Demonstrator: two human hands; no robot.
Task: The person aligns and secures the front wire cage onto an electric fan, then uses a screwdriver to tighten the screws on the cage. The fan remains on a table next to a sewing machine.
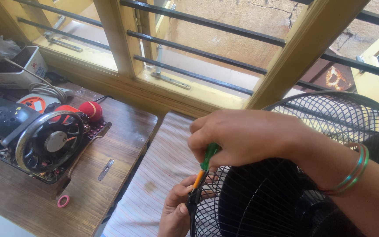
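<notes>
Hands meet at the near rim of the round black wire fan guard [286, 206], which fills the lower right of the view and lies against a cloth with thin pale stripes [163, 175]; the right hand [246, 138] reaches across the guard from the right, green and pink bangles [354, 171] on its wrist, and its fingers are curled shut around the green handle of a slim screwdriver with an orange collar [203, 169]; the tool slants down and to the left, its tip lost at the guard's rim; the left hand [176, 210] comes up from below that rim, thumb and fingers pinched on the wire edge just where the tool's lower end meets it, so the two hands sit nearly touching.

Left of the guard, past the cloth, a brown wooden table [123, 131] carries a black sewing machine with a large hand wheel [44, 140], tipped over on its side; a red ball-shaped pincushion [92, 110] sits just behind the machine, a small pink ring [63, 201] lies on the wood in front of it, and a white plastic box [18, 72] stands further back; behind the guard runs a yellow-framed window with dark horizontal bars [207, 48].
</notes>
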